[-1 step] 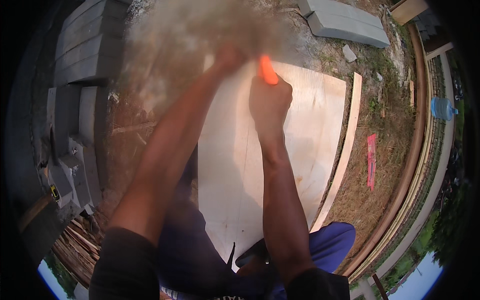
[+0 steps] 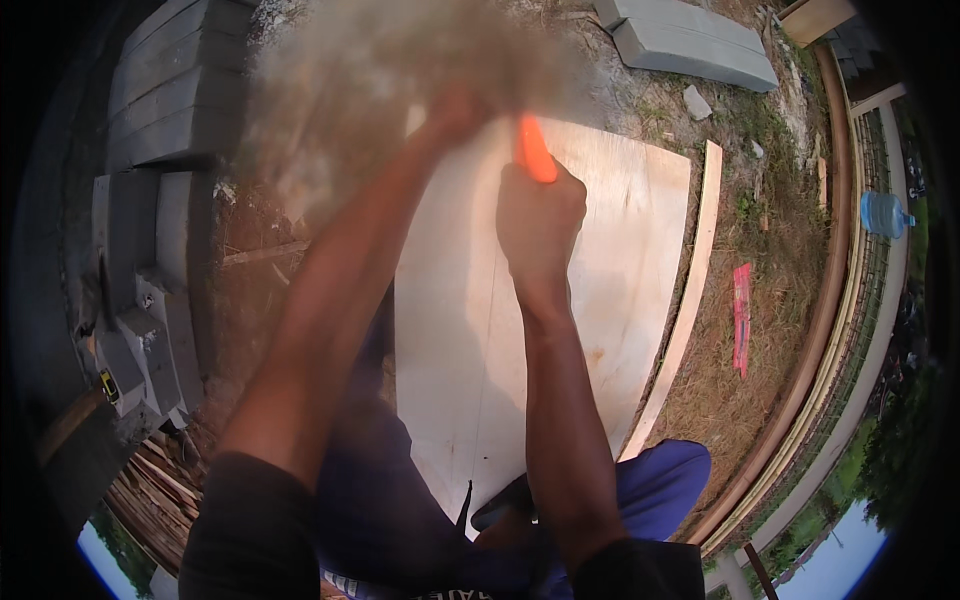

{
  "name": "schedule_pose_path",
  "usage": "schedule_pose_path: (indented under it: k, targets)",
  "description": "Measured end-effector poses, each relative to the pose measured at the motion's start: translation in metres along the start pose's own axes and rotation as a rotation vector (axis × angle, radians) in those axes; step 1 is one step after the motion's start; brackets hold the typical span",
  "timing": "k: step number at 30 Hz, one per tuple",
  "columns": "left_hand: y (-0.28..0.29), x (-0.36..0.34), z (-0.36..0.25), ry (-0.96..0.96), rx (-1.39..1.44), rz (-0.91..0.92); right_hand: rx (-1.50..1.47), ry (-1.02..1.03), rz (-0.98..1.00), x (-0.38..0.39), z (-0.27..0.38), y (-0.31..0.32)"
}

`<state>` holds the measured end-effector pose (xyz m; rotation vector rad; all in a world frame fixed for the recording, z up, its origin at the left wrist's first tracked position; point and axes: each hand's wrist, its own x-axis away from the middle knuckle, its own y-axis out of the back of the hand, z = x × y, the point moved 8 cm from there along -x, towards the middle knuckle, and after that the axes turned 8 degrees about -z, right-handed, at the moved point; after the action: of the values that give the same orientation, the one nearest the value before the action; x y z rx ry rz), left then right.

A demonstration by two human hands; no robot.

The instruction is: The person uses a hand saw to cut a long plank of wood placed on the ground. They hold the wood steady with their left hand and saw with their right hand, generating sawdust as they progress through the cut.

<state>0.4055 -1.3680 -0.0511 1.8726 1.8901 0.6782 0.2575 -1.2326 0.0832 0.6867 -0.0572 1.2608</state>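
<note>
A large pale sheet of plywood (image 2: 620, 240) lies in front of me, with a thin line running along it. My right hand (image 2: 540, 215) is closed around an orange-handled tool (image 2: 537, 150) above the sheet; the tool's far end is lost in a blur, so its kind does not show. Farther forward and to the left, my left hand (image 2: 462, 115) is at the sheet's far edge. Its fingers are smeared by the hazy patch in the upper picture, and what they touch is hidden.
Grey blocks (image 2: 170, 110) are stacked at the left, with more grey blocks (image 2: 690, 50) at the far right. A narrow wood strip (image 2: 690, 290) runs along the sheet's right side. Beyond it lie a pink strip (image 2: 741, 318) and a blue water jug (image 2: 884, 215). A tape measure (image 2: 109, 386) is at left.
My right hand and the orange handle have shifted very slightly toward me. My left hand stays in nearly the same place.
</note>
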Motion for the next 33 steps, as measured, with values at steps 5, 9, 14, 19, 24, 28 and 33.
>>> schedule_pose_path:
  k: [5, 9, 14, 19, 24, 28, 33]
  targets:
    - [0.005, -0.005, 0.035, 0.089, -0.095, 0.008, -0.141, 0.1, -0.057, 0.125, -0.047, 0.052]
    - [0.016, 0.003, 0.025, 0.054, -0.109, -0.055, -0.089, -0.011, -0.026, 0.045, -0.028, 0.012]
    - [0.004, 0.005, 0.009, 0.048, 0.01, -0.025, -0.003, -0.025, 0.0, -0.001, 0.006, 0.001]
    - [0.031, 0.001, 0.027, 0.064, -0.109, -0.097, -0.02, 0.002, -0.004, 0.14, -0.022, 0.062]
    - [0.02, 0.003, 0.011, 0.078, -0.105, -0.098, -0.106, -0.183, -0.064, 0.005, -0.002, -0.001]
    - [0.014, 0.009, 0.004, 0.094, -0.064, -0.083, -0.043, -0.074, -0.054, 0.009, -0.003, -0.004]
    - [0.033, 0.01, 0.01, 0.122, -0.184, -0.112, -0.142, -0.078, -0.031, 0.145, -0.019, 0.069]
